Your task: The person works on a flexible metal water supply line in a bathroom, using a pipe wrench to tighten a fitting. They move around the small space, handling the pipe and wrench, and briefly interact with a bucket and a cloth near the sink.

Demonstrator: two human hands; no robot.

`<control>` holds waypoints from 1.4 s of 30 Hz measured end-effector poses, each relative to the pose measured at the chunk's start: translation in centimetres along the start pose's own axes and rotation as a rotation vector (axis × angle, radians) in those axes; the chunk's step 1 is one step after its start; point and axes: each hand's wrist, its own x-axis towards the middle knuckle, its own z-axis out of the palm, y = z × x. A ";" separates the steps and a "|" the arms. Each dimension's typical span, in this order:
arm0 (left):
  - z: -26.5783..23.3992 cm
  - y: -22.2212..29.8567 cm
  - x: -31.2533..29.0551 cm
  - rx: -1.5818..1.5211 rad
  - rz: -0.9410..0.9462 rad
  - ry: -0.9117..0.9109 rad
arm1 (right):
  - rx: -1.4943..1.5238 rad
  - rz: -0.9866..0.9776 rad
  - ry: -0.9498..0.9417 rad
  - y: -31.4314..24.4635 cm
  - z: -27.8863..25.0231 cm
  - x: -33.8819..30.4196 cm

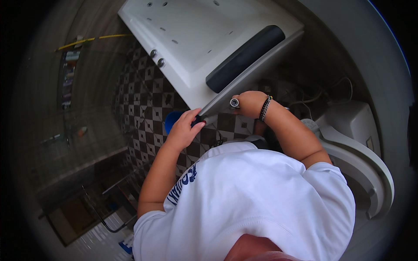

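At the corner of a white bathtub [185,80], my left hand [182,130] reaches out with fingers stretched and the thumb apart. Its fingertips lie at the corner edge, seemingly touching it. Below the fingers is a small pale tube-like piece [210,120], partly hidden. My right hand [251,104] is closed round a short metal cylinder [234,103], whose ringed round end faces up. That hand is close to the tub's outer side, a black cord bracelet on its wrist. What the cylinder joins to below cannot be made out.
A black padded roll [246,58] lies along the tub's rim, near two chrome knobs [157,58]. Beside my left hand stands a blue bucket [171,122] on the patterned tile floor [143,113]. A toilet with raised seat [383,174] and loose cables [322,93] are at right.
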 end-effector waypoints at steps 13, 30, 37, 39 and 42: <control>-2.0 -14.6 -17.6 0.061 0.092 0.367 | -0.349 -0.155 0.176 -18.9 9.5 3.5; 8.6 -30.1 -48.5 -0.321 -0.898 0.410 | -0.301 -0.340 -0.031 -23.8 20.8 12.4; 12.0 -28.2 -50.0 -0.400 -1.034 0.661 | -0.326 -0.453 -0.169 -26.3 20.2 15.9; 13.2 -26.6 -50.5 -0.437 -1.080 0.682 | -0.343 -0.476 -0.182 -25.8 20.0 16.4; 14.2 -24.1 -50.9 -0.470 -1.187 0.683 | -0.314 -0.490 -0.208 -24.4 19.9 16.8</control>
